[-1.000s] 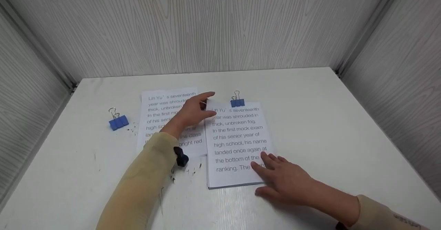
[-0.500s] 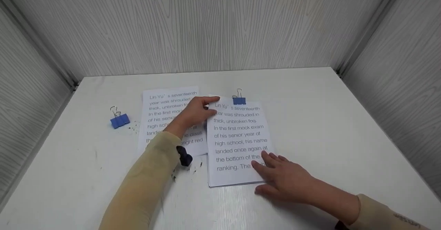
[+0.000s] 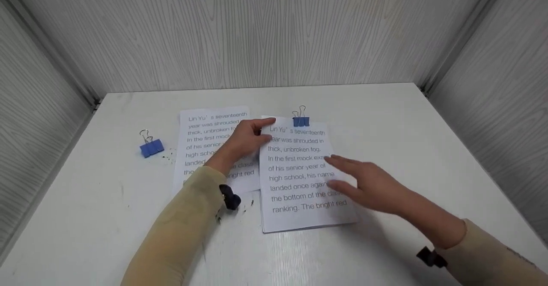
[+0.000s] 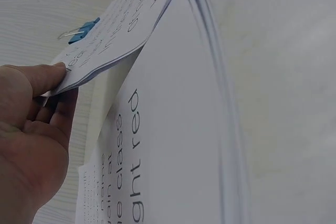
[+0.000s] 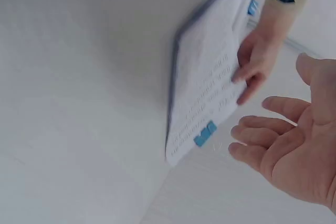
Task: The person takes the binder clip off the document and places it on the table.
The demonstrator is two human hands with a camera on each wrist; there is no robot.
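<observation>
Near the middle of the table lies a stack of printed sheets (image 3: 299, 217), a blue binder clip (image 3: 301, 121) at its top edge. My left hand (image 3: 246, 138) pinches the stack's upper left corner; in the left wrist view the thumb (image 4: 50, 80) lies on top, other fingers are underneath, and that corner is lifted. Over the stack's right edge hovers my right hand (image 3: 372, 183), fingers extended and holding nothing; the right wrist view shows its open palm (image 5: 302, 156). A second printed stack (image 3: 201, 149) lies to the left, partly covered by my left hand and forearm.
Another blue binder clip (image 3: 152, 147) lies on the table left of the second stack. Dark specks mark the white tabletop (image 3: 239, 251) around the papers. Wood-grain panels (image 3: 265, 33) enclose the back and both sides.
My left hand has closed on the stack's upper left corner. My right hand has lifted from the stack's lower right and moved up and away, uncovering the bottom line of print.
</observation>
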